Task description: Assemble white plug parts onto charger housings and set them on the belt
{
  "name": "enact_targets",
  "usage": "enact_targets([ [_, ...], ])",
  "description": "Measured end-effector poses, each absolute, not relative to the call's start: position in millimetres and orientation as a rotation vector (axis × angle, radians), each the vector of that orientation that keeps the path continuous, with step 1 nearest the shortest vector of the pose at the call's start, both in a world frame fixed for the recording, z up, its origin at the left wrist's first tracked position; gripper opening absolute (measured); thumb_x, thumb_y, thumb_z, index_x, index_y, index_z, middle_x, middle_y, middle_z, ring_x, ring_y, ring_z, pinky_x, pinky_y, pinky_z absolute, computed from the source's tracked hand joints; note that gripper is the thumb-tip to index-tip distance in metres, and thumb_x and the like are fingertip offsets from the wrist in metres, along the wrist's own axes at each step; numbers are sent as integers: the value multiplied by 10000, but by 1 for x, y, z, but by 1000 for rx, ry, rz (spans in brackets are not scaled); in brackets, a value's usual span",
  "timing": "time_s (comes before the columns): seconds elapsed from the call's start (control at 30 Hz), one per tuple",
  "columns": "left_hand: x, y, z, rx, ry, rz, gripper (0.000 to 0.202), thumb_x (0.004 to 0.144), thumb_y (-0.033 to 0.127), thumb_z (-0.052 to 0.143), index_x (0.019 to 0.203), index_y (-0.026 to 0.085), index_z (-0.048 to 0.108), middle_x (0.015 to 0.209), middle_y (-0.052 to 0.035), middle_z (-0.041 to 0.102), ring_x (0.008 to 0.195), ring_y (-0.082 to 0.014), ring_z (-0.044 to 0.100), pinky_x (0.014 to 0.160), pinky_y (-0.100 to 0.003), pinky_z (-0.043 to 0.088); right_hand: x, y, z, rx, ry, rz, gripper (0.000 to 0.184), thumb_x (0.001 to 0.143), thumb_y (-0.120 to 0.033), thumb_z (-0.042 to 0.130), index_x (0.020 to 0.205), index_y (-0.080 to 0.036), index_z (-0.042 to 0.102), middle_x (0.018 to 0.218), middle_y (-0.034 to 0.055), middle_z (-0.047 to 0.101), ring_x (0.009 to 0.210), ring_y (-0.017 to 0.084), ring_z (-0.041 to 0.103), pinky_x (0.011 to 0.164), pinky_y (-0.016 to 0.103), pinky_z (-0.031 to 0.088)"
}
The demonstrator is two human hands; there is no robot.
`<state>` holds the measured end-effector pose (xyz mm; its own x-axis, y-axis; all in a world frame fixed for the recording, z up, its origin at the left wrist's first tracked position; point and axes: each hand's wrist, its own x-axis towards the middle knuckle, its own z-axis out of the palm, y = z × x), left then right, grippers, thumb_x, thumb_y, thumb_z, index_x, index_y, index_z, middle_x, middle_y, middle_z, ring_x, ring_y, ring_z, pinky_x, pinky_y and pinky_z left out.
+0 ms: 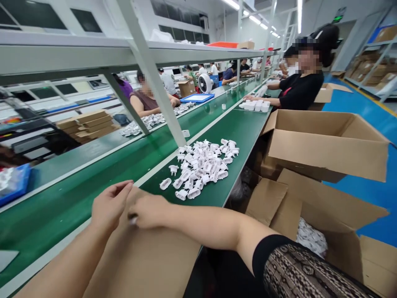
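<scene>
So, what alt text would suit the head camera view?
The left hand and right hand meet over a cardboard sheet on a green workbench; the right pinches a small white piece. Beyond lies a pile of white plug parts.

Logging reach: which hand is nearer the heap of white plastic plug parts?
Right: the right hand lies just below-left of the white plastic plug heap; the left hand is farther left.
</scene>
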<state>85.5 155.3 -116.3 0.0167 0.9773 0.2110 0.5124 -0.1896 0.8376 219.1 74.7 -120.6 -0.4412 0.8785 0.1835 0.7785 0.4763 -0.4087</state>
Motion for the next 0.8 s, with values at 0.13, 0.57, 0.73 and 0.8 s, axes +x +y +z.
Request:
enact_targets([
  [0.13, 51, 129, -141, 1622, 1581, 1094, 516, 774, 534, 711, 1162, 199, 769, 1240, -103, 757, 1104, -308, 700, 1059, -466, 535, 230, 74, -116, -1730, -1997, 64, 276, 1006, -297, 566, 1219, -205, 715, 1256, 105, 707, 1207, 281, 604, 1035, 446, 453],
  [0.57, 32, 111, -157, 1812, 1414, 791, 680, 695, 697, 636, 1138, 195, 752, 1258, -131, 740, 1169, -377, 686, 1084, -547, 520, 236, 82, -117, -1786, -1894, 58, 315, 949, -142, 563, 1256, -131, 631, 1287, 140, 592, 1079, 242, 631, 904, 343, 523],
  [0.73, 33, 113, -161, 1778, 1417, 782, 724, 653, 690, 669, 1180, 199, 744, 1181, -124, 771, 1097, -396, 715, 1038, -544, 555, 227, 81, -125, -1543, -1814, 239, 285, 916, -167, 639, 1198, -197, 669, 1202, 70, 592, 986, 183, 630, 881, 279, 534],
  [0.8, 34, 116, -164, 1766, 1403, 781, 745, 632, 692, 694, 1191, 202, 739, 1188, -125, 773, 1081, -402, 724, 1006, -544, 574, 224, 84, -129, -1528, -1714, 354, 278, 885, -195, 698, 1163, -214, 695, 1109, 45, 615, 920, 178, 633, 840, 268, 539],
])
